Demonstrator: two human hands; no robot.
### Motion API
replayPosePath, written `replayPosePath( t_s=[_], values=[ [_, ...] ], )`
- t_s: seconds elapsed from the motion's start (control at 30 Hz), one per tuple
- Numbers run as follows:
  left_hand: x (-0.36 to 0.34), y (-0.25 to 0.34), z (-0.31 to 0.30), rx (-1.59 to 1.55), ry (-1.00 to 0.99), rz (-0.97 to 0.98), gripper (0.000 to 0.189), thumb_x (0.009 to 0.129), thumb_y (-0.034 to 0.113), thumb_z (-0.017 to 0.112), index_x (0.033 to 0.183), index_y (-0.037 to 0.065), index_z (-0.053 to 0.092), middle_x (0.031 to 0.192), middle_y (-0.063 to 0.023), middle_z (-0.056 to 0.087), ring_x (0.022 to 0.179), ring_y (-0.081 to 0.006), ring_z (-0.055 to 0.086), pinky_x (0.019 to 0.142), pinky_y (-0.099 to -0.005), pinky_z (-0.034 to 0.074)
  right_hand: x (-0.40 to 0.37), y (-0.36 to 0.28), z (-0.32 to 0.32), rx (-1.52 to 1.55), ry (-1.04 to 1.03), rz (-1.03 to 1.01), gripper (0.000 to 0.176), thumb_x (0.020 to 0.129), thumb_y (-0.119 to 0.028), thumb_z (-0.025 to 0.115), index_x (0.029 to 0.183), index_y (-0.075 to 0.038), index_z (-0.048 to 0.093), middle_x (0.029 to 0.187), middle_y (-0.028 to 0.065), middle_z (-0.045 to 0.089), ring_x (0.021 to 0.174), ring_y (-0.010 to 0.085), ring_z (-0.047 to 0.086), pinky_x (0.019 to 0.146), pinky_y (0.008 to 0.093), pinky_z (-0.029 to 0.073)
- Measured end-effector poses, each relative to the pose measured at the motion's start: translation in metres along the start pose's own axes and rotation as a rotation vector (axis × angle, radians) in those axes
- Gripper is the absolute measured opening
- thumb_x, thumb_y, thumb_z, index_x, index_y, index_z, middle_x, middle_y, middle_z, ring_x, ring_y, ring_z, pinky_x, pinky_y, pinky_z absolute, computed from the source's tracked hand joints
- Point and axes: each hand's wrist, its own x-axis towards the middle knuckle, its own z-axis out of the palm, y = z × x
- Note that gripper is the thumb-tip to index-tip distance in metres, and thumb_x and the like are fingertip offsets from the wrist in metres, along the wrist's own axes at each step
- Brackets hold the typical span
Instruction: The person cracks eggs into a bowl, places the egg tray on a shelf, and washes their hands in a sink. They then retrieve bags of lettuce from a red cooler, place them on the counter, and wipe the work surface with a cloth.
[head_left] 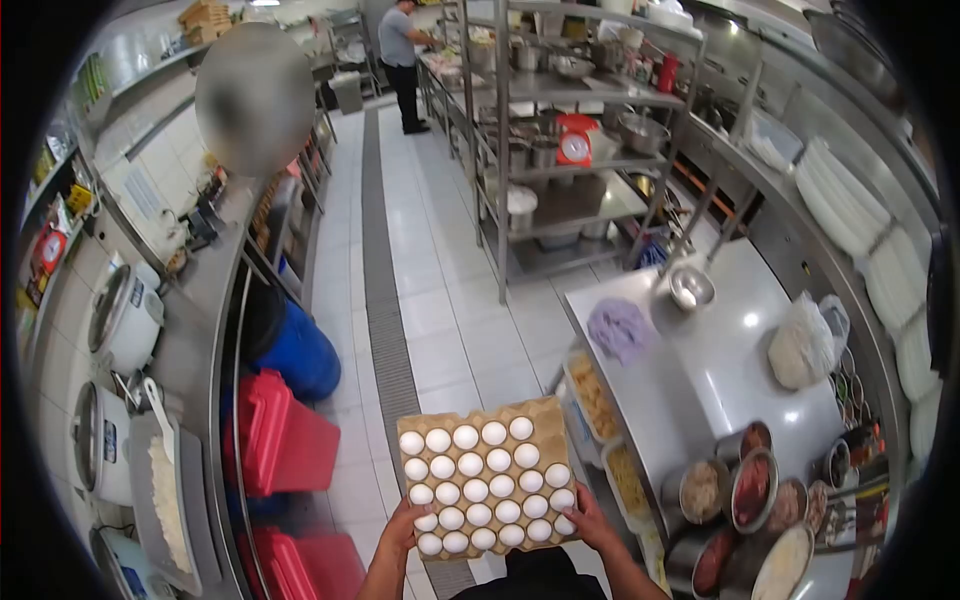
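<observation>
A brown cardboard egg tray (548,425) filled mostly with white eggs (470,464) is held out in front of my body, above the tiled floor. A few cups at its far right corner show bare cardboard. My left hand (403,524) grips the tray's left edge near the bottom corner. On the opposite edge, my right hand (591,521) is closed around the side, its thumb near the outermost eggs. Fingers under the tray are hidden.
To the right, a steel table (700,365) carries a purple cloth (619,330), a metal bowl (691,288), a plastic bag (800,345) and several food containers. Red bins (285,430) and a blue barrel (300,345) stand left. A person (400,60) works beyond a steel shelf rack (503,200).
</observation>
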Motion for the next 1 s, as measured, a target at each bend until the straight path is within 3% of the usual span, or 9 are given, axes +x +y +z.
replayPosePath(
  t_s=[0.07, 0.17, 0.23, 0.37, 0.5, 0.77, 0.83, 0.87, 1.0],
  values=[
    [0.033, 0.030, 0.004, -0.018, -0.001, 0.072, 0.067, 0.076, 0.012, 0.067, 0.135, 0.001, 0.038, 0.124, -0.0130, 0.055, 0.111, -0.0262, 0.057, 0.092, -0.0398, 0.050, 0.061, -0.010, 0.002, -0.059, -0.028, -0.059, 0.068, 0.085, -0.023, 0.067, 0.140, -0.001, 0.032, 0.134, 0.0121, 0.046, 0.126, 0.0210, 0.041, 0.106, 0.0355, 0.032],
    [0.042, 0.093, 0.009, -0.077, 0.095, 0.072, 0.064, 0.080, 0.015, 0.066, 0.136, 0.001, 0.037, 0.125, -0.0132, 0.054, 0.112, -0.0274, 0.056, 0.093, -0.0408, 0.049, 0.137, -0.083, 0.041, -0.092, -0.127, 0.026, 0.067, 0.086, -0.023, 0.067, 0.139, -0.001, 0.033, 0.131, 0.0112, 0.048, 0.122, 0.0197, 0.044, 0.104, 0.0351, 0.034],
    [0.063, 0.122, 0.013, -0.151, 0.172, 0.204, 0.059, 0.084, 0.017, 0.062, 0.136, 0.001, 0.037, 0.127, -0.0137, 0.054, 0.112, -0.0279, 0.056, 0.093, -0.0417, 0.049, 0.204, -0.099, 0.058, -0.122, -0.211, 0.027, 0.063, 0.087, -0.023, 0.066, 0.138, -0.002, 0.035, 0.129, 0.0093, 0.050, 0.121, 0.0182, 0.045, 0.103, 0.0341, 0.035],
    [0.098, 0.197, -0.001, -0.326, 0.320, 0.327, 0.055, 0.094, 0.033, 0.052, 0.137, 0.003, 0.037, 0.130, -0.0149, 0.052, 0.115, -0.0290, 0.055, 0.096, -0.0447, 0.047, 0.319, -0.150, 0.126, -0.165, -0.367, 0.072, 0.061, 0.087, -0.024, 0.067, 0.137, -0.002, 0.039, 0.125, 0.0097, 0.054, 0.116, 0.0179, 0.049, 0.100, 0.0334, 0.039],
    [0.154, 0.272, -0.022, -0.234, 0.322, 0.421, 0.065, 0.096, 0.051, 0.040, 0.140, 0.004, 0.034, 0.138, -0.0156, 0.046, 0.121, -0.0320, 0.050, 0.099, -0.0481, 0.045, 0.426, -0.162, 0.173, -0.182, -0.425, 0.109, 0.061, 0.088, -0.027, 0.066, 0.137, -0.002, 0.039, 0.124, 0.0093, 0.054, 0.114, 0.0170, 0.050, 0.099, 0.0326, 0.040],
    [0.344, 0.432, -0.080, -0.183, 0.267, 0.397, 0.055, 0.100, 0.046, 0.033, 0.138, 0.006, 0.037, 0.135, -0.0144, 0.049, 0.119, -0.0286, 0.052, 0.097, -0.0447, 0.046, 0.602, -0.222, 0.226, -0.177, -0.248, -0.030, 0.056, 0.089, -0.025, 0.064, 0.135, -0.002, 0.041, 0.123, 0.0089, 0.055, 0.113, 0.0166, 0.051, 0.097, 0.0322, 0.041],
    [0.393, 0.484, -0.060, -0.143, 0.150, 0.395, 0.053, 0.100, 0.043, 0.035, 0.138, 0.006, 0.038, 0.134, -0.0133, 0.049, 0.118, -0.0280, 0.053, 0.098, -0.0437, 0.046, 0.639, -0.245, 0.223, -0.126, -0.120, -0.051, 0.053, 0.089, -0.022, 0.063, 0.134, -0.002, 0.043, 0.122, 0.0085, 0.056, 0.111, 0.0165, 0.052, 0.095, 0.0320, 0.043],
    [0.420, 0.512, -0.057, -0.126, -0.007, 0.426, 0.056, 0.100, 0.040, 0.039, 0.144, 0.007, 0.027, 0.140, -0.0116, 0.042, 0.123, -0.0252, 0.048, 0.100, -0.0405, 0.043, 0.655, -0.260, 0.227, -0.020, -0.091, -0.048, 0.051, 0.089, -0.021, 0.063, 0.132, -0.002, 0.045, 0.120, 0.0085, 0.057, 0.108, 0.0170, 0.055, 0.092, 0.0319, 0.046],
    [0.491, 0.607, -0.009, -0.013, -0.100, 0.505, 0.062, 0.094, 0.027, 0.050, 0.146, 0.005, 0.025, 0.140, -0.0111, 0.042, 0.126, -0.0224, 0.043, 0.105, -0.0359, 0.036, 0.727, -0.303, 0.231, 0.145, 0.027, -0.065, 0.049, 0.088, -0.017, 0.062, 0.131, -0.003, 0.045, 0.119, 0.0090, 0.057, 0.105, 0.0174, 0.057, 0.089, 0.0326, 0.047]
  ],
)
